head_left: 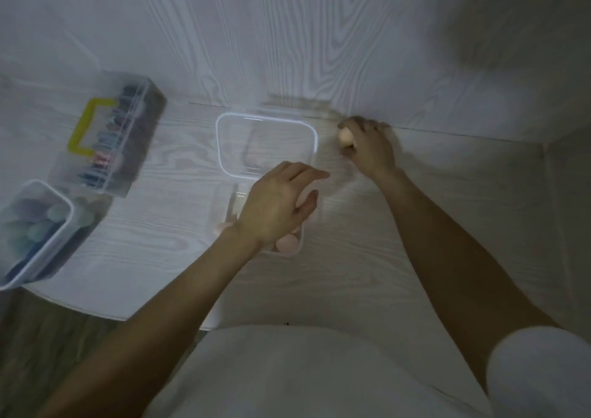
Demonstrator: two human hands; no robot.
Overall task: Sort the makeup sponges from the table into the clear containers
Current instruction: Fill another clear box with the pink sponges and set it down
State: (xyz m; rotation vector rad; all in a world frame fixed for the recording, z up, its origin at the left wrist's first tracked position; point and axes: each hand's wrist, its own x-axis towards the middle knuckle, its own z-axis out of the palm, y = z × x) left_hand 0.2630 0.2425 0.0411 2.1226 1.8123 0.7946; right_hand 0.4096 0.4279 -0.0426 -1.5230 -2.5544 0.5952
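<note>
My right hand point(367, 146) rests near the back edge of the table, closed around a beige makeup sponge point(346, 138). An empty clear container point(220, 149) stands just to its left. My left hand point(278, 206) hovers over a second clear container point(299, 246) closer to me, fingers spread and holding nothing. That container holds pink sponges point(287, 242), mostly hidden under my hand. At the far left, a third clear container point(62, 229) holds several blue and green sponges point(38, 226).
A clear storage box with a yellow handle point(83, 126) stands at the back left. The wall runs directly behind the containers. The table's front edge curves near my body, with wooden floor at the lower left.
</note>
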